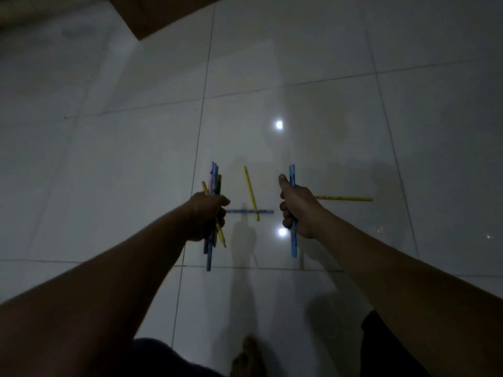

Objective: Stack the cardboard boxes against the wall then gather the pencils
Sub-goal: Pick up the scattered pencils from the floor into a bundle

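Note:
My left hand [208, 216] grips a bundle of several pencils [213, 178], blue, pink and yellow, held roughly upright above the floor. My right hand [298, 210] grips a single blue pencil [293, 242], thumb pointing up along it. Three pencils lie on the white tiled floor between and beside my hands: a yellow pencil [251, 192] lying lengthwise, a blue pencil [250, 211] crossing under it, and another yellow pencil [344, 198] to the right of my right hand. A cardboard box [152, 12] shows at the top edge.
The glossy tile floor [353, 118] reflects two bright light spots. My knees and a bare foot [249, 355] show at the bottom edge. The room is dim.

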